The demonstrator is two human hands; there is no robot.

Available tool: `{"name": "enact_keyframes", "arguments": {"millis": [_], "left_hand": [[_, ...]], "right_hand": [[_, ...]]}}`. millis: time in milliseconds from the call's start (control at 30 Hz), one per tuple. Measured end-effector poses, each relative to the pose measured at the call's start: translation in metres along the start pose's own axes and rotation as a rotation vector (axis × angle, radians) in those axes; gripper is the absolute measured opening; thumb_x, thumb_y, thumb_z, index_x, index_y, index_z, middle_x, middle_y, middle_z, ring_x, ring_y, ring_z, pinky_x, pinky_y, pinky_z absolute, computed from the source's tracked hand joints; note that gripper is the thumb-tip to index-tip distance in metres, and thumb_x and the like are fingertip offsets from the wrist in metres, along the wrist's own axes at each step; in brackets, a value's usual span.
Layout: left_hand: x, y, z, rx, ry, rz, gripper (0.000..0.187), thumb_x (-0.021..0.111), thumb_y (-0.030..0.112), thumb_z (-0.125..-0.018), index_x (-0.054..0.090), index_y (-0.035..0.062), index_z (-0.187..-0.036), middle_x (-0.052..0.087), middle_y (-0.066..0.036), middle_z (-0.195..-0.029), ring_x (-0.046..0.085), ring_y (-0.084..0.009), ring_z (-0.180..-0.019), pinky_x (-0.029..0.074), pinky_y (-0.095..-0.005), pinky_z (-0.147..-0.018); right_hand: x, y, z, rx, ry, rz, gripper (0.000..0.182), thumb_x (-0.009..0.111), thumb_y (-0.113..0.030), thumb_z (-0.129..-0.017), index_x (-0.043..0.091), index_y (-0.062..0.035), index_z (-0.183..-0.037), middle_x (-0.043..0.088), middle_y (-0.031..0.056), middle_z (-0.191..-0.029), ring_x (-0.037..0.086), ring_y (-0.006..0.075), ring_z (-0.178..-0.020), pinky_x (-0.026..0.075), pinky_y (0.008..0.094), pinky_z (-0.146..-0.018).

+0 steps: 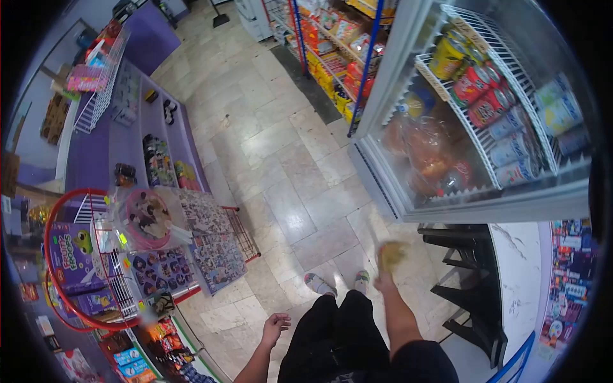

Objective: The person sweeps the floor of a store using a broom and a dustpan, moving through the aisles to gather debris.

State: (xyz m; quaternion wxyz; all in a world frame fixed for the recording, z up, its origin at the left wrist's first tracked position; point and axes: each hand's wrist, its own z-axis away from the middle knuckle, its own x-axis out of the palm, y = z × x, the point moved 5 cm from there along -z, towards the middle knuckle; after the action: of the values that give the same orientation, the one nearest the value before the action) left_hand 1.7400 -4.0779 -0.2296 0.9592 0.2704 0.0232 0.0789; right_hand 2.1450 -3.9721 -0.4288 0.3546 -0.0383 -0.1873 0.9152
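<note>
- Yellow-green item (pixel 394 255), blurred, appears held by shopper-side wearer's R hand (pixel 384 283) above a pale tiled floor (pixel 274 166); exact type can't be told.
- R hand: looks closed on item's near end, but blur hides the fingers, so grip details n/a.
- Arm hangs out to the R, prob. to keep item clear of the dark-trousered legs (pixel 313 325).
- L hand (pixel 276 327): holds nothing visible, fingers loosely curled, well apart from item; nearest goods are on the red wire stand (pixel 57 287), also apart from it.
- Item's spot: just beyond R fingers, ahead of and a bit R of the R shoe (pixel 362 281) in this view, btw. it and the black brackets (pixel 456 290), touching neither as far as can be seen.
- Up R, a cooler (pixel 373 182) has cans (pixel 479 92) lined up on white wire shelves (pixel 469 124), prob. for chilling & quick picking.
- Opp. side, printed sheets (pixel 217 255) face outward on the stand, prob. so designs show; packets fill the blue-post rack (pixel 368 64) beyond cooler, prob. sorted for easy reach.
</note>
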Motion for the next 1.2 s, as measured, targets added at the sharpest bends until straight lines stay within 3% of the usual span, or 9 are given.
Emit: {"name": "enact_keyframes", "arguments": {"millis": [233, 433, 733, 900, 1033, 1067, 1100, 1133, 1200], "left_hand": [[-0.010, -0.016, 0.023, -0.037, 0.218, 0.162, 0.019, 0.042, 0.001, -0.081, 0.050, -0.0020, -0.098, 0.059, -0.012, -0.090, 0.059, -0.0183, -0.075, 0.048, -0.0278, -0.065], [0.051, -0.017, 0.036, -0.053, 0.397, 0.383, 0.023, 0.043, -0.002, -0.075, 0.050, -0.0020, -0.097, 0.058, -0.013, -0.089, 0.059, -0.0193, -0.074, 0.047, -0.0276, -0.063], [0.194, -0.006, 0.020, -0.020, 0.479, 0.658, 0.021, 0.043, -0.002, -0.078, 0.049, -0.0008, -0.098, 0.058, -0.012, -0.089, 0.059, -0.0198, -0.075, 0.048, -0.0301, -0.065], [0.231, -0.022, 0.031, -0.096, 0.545, 0.715, 0.021, 0.042, 0.000, -0.078, 0.050, 0.0002, -0.098, 0.058, -0.012, -0.091, 0.059, -0.0213, -0.078, 0.049, -0.0308, -0.067], [0.245, -0.030, 0.041, -0.169, 0.584, 0.774, 0.022, 0.042, 0.000, -0.078, 0.050, 0.0002, -0.098, 0.058, -0.012, -0.091, 0.059, -0.0212, -0.078, 0.048, -0.0311, -0.067], [0.246, -0.032, 0.043, -0.163, 0.592, 0.772, 0.022, 0.042, -0.001, -0.078, 0.050, 0.0000, -0.099, 0.058, -0.012, -0.092, 0.059, -0.0210, -0.079, 0.048, -0.0311, -0.067], [0.249, -0.035, 0.045, -0.166, 0.598, 0.779, 0.022, 0.042, 0.000, -0.078, 0.050, -0.0001, -0.099, 0.058, -0.012, -0.092, 0.059, -0.0210, -0.079, 0.048, -0.0311, -0.067], [0.252, -0.035, 0.047, -0.168, 0.604, 0.786, 0.022, 0.042, 0.000, -0.078, 0.050, -0.0001, -0.099, 0.058, -0.012, -0.092, 0.059, -0.0210, -0.079, 0.048, -0.0310, -0.067], [0.260, -0.037, 0.049, -0.178, 0.608, 0.810, 0.022, 0.043, 0.000, -0.078, 0.050, 0.0000, -0.099, 0.058, -0.012, -0.092, 0.059, -0.0209, -0.079, 0.048, -0.0307, -0.068]], "right_hand": [[0.304, -0.078, -0.061, -0.045, 0.000, 0.419, 0.008, 0.041, -0.013, -0.080, 0.046, -0.0073, -0.076, 0.043, 0.0088, -0.059, 0.040, 0.0167, -0.043, 0.031, 0.0298, -0.033], [0.325, -0.107, -0.048, -0.168, -0.278, 0.637, 0.028, 0.043, -0.029, -0.085, 0.046, -0.0060, -0.069, 0.038, 0.0034, -0.046, 0.037, 0.0164, -0.035, 0.030, 0.0305, -0.031], [0.182, -0.072, 0.231, 1.120, -0.555, 0.670, 0.015, 0.050, -0.016, -0.078, 0.045, -0.0040, -0.071, 0.049, 0.0052, -0.059, 0.047, 0.0158, -0.045, 0.042, 0.0272, -0.042], [0.128, 0.001, 0.131, 1.317, -0.377, 0.789, 0.015, 0.050, -0.005, -0.077, 0.041, -0.0047, -0.065, 0.040, -0.0002, -0.054, 0.038, 0.0075, -0.041, 0.031, 0.0192, -0.037], [0.120, 0.007, -0.064, 0.672, -0.842, 1.337, 0.021, 0.046, -0.004, -0.075, 0.039, -0.0100, -0.056, 0.033, -0.0010, -0.047, 0.029, 0.0091, -0.036, 0.025, 0.0239, -0.033], [0.106, 0.012, -0.147, 1.216, -0.436, 0.751, 0.019, 0.047, -0.004, -0.073, 0.040, -0.0093, -0.056, 0.033, -0.0008, -0.047, 0.030, 0.0097, -0.035, 0.025, 0.0255, -0.032], [0.185, -0.054, -0.144, 0.470, -0.794, 1.390, 0.019, 0.046, -0.005, -0.073, 0.040, -0.0092, -0.056, 0.033, -0.0010, -0.048, 0.030, 0.0085, -0.035, 0.024, 0.0234, -0.031], [0.200, -0.063, -0.204, 1.039, -0.419, 0.860, 0.018, 0.045, -0.004, -0.073, 0.041, -0.0083, -0.055, 0.035, -0.0004, -0.048, 0.031, 0.0076, -0.035, 0.023, 0.0214, -0.031], [0.293, -0.124, -0.219, 0.856, -0.359, 0.980, 0.019, 0.045, -0.003, -0.072, 0.041, -0.0070, -0.054, 0.036, 0.0007, -0.045, 0.031, 0.0064, -0.033, 0.022, 0.0185, -0.030]]}}
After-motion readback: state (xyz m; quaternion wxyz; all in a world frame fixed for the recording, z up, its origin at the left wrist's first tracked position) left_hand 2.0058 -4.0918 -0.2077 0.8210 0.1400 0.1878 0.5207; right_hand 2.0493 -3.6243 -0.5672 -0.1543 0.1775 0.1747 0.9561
